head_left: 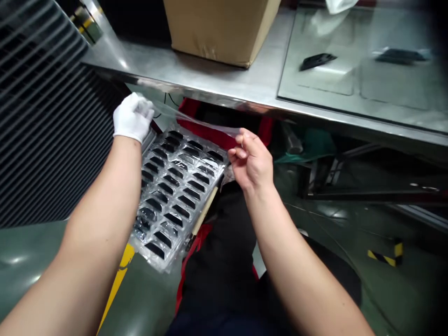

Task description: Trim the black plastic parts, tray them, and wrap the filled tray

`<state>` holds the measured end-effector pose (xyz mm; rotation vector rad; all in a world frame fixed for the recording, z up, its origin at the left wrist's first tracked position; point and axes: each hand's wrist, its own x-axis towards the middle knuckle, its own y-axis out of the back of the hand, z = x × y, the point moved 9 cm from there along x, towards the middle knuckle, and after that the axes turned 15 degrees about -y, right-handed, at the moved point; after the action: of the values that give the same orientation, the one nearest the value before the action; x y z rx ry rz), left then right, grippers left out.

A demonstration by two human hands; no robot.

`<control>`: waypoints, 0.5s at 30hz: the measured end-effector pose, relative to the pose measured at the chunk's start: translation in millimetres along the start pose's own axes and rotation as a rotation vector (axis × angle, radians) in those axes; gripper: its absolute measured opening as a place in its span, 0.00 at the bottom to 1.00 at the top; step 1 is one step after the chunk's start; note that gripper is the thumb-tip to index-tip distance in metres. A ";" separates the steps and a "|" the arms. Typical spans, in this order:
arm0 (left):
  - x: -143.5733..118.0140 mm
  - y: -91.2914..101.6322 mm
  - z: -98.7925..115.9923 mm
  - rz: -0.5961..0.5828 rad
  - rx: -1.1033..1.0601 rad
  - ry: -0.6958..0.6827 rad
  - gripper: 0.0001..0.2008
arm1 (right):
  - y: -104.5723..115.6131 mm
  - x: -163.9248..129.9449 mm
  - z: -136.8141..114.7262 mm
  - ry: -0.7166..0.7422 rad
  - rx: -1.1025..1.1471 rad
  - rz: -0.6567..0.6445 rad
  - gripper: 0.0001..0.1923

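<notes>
A clear plastic film [206, 125] is stretched between my two hands, above the far end of a tray. My left hand [133, 116], in a white glove, pinches the film's left end. Bare, my right hand [252, 156] grips its right end between thumb and fingers. Below them lies a clear plastic tray [185, 235] with rows of dark, narrow, glossy parts [182, 211] in its pockets. Shiny wrapping covers much of the tray. What supports the tray is mostly hidden beneath it.
A metal workbench [147, 63] runs across the top, bearing a cardboard box [217, 28]. On its right, a glass plate [311, 107] carries a black part [318, 60]. A dark ribbed panel [42, 107] stands at left. Under the bench is a red container [210, 133].
</notes>
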<state>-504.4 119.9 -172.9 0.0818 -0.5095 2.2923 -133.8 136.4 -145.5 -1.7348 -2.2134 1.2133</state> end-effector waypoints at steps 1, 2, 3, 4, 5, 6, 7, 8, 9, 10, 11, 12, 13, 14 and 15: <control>-4.5 2.7 8.5 -0.024 0.019 -0.002 0.10 | -4.0 -3.5 -4.7 0.022 -0.014 -0.005 0.14; -8.1 5.3 18.4 -0.048 0.038 -0.004 0.08 | -9.2 -7.8 -9.5 0.042 -0.027 -0.013 0.14; -10.8 7.4 29.7 -0.072 0.054 -0.006 0.07 | -15.8 -13.2 -14.2 0.058 -0.041 -0.025 0.12; -12.4 9.3 42.3 -0.094 0.066 -0.011 0.06 | -23.5 -20.0 -18.8 0.073 -0.053 -0.041 0.11; -13.1 10.9 56.0 -0.113 0.074 -0.019 0.05 | -32.4 -28.0 -22.9 0.084 -0.065 -0.058 0.09; -12.9 12.3 70.3 -0.129 0.079 -0.027 0.05 | -41.7 -37.1 -26.8 0.095 -0.077 -0.072 0.08; -11.7 13.7 85.2 -0.139 0.080 -0.040 0.05 | -51.3 -47.0 -30.3 0.105 -0.089 -0.083 0.07; -9.8 15.1 99.8 -0.148 0.079 -0.051 0.05 | -60.8 -57.3 -33.2 0.112 -0.104 -0.091 0.06; -7.2 17.0 114.3 -0.150 0.075 -0.066 0.05 | -70.1 -67.5 -35.4 0.119 -0.119 -0.097 0.05; -4.5 19.0 127.9 -0.154 0.070 -0.078 0.05 | -79.2 -77.7 -36.8 0.124 -0.132 -0.107 0.05; -1.9 21.6 140.7 -0.156 0.065 -0.093 0.05 | -88.0 -87.6 -37.1 0.127 -0.143 -0.123 0.05; 0.3 25.0 152.6 -0.158 0.061 -0.110 0.05 | -96.4 -97.3 -36.3 0.130 -0.150 -0.146 0.04; 1.8 29.2 163.4 -0.160 0.059 -0.128 0.06 | -103.9 -106.7 -34.4 0.130 -0.153 -0.172 0.04; 2.3 34.3 173.0 -0.161 0.058 -0.145 0.07 | -110.1 -115.8 -31.6 0.131 -0.152 -0.194 0.05; 1.7 40.3 181.0 -0.161 0.060 -0.158 0.07 | -115.1 -124.4 -27.7 0.128 -0.148 -0.212 0.05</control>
<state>-551.6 26.3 -19.9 0.3244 -0.4955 2.1536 -166.0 40.1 -7.0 -1.5264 -2.3892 0.8895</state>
